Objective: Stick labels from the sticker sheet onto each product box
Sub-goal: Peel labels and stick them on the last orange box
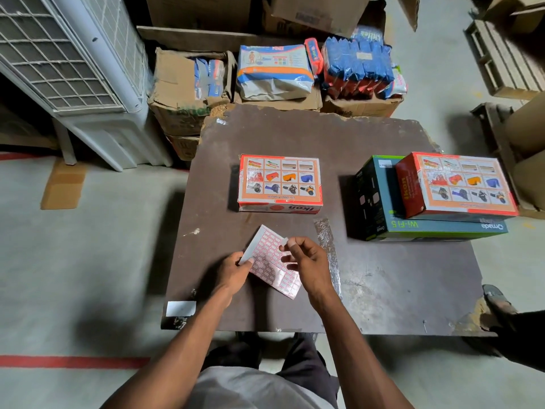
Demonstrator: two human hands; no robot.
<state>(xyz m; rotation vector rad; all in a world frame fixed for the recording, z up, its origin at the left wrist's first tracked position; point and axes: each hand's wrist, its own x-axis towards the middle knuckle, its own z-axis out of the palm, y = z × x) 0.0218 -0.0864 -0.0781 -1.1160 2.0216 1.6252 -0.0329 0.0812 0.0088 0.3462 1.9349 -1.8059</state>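
While the left hand [236,268] pinches the near-left edge of the sticker sheet [272,262] to steady it just above the brown surface [383,290], the right hand [306,261] has its thumb and forefinger closed on a small white label [285,241] at the sheet's far edge, apparently peeling it free. Holding the sheet by one side leaves most of its face open to the picking fingers, and keeps the backing from lifting with the label.

The sheet is a pale rectangle printed with rows of small red-bordered labels, tilted so that one corner points away from the person; whether any rows are already used up is too blurred to tell.

Straight ahead, near the middle of the surface, lies a red and orange product box [279,183] with a grid of tool pictures on top, placed within easy reach, and it is likely the next to be labelled. To the right, well apart, a matching red box [460,184] sits on top of a dark green box [380,208], which has a small white label near its far corner, so that stack looks like the finished pile. A strip of clear plastic [327,240] lies beside the right hand.
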